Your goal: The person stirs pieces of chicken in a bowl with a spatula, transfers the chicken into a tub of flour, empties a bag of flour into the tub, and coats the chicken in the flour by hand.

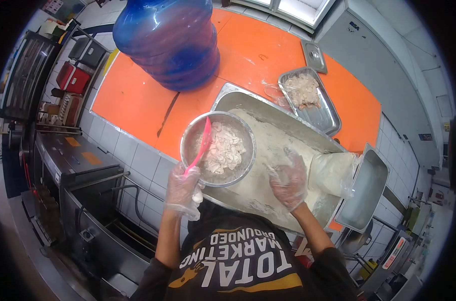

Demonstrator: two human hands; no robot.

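Note:
My left hand (181, 190), in a clear plastic glove, is closed at the lower left rim of a round metal bowl (251, 165). The handle of a pink spatula (202, 148) runs into its fingers; how far they also grip the rim is hidden. Pale, flour-coated pieces of food (225, 149) that look like raw meat lie in the bowl. The bowl rests over the left part of a long metal pan (233, 90) of flour (263, 130). My right hand (290, 181), also gloved and dusted with flour, is open over the flour, fingers apart.
A clear bag of white powder (333, 173) sits at the pan's right end, beside another metal pan (368, 188). Behind are a tray (330, 120) of battered-looking pieces, a metal lid (314, 56) and a large blue water jug (170, 45) on the orange table (132, 95). Fryer-like equipment (102, 210) stands left.

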